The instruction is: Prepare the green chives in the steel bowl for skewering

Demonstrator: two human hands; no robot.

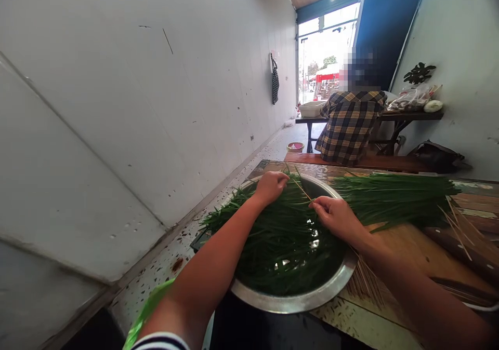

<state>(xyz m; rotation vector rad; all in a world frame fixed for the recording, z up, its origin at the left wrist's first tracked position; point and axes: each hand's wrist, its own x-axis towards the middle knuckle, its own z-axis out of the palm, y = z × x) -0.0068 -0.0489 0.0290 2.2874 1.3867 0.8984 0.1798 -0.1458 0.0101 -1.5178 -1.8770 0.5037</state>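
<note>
A wide metal basin point(288, 304) in front of me holds long, thin green garlic chives point(268, 246) with wet, shiny spots among them. Over its far side, my right hand point(331, 216) pinches a thin bamboo skewer point(302, 189), which slants up and left. My left hand point(272, 186) is closed at the skewer's far end, its thumb and forefinger pinched at green blades there. Exactly what lies between those left fingertips is partly hidden. More chives hang over the basin's left rim.
Right of the basin, a pile of chives point(393, 197) lies by a wooden board point(405, 246). Loose skewers point(366, 282) lie beside the basin, others point(460, 228) farther right. A person in a plaid shirt point(351, 126) sits ahead on a bench. A white wall point(156, 106) runs along the left.
</note>
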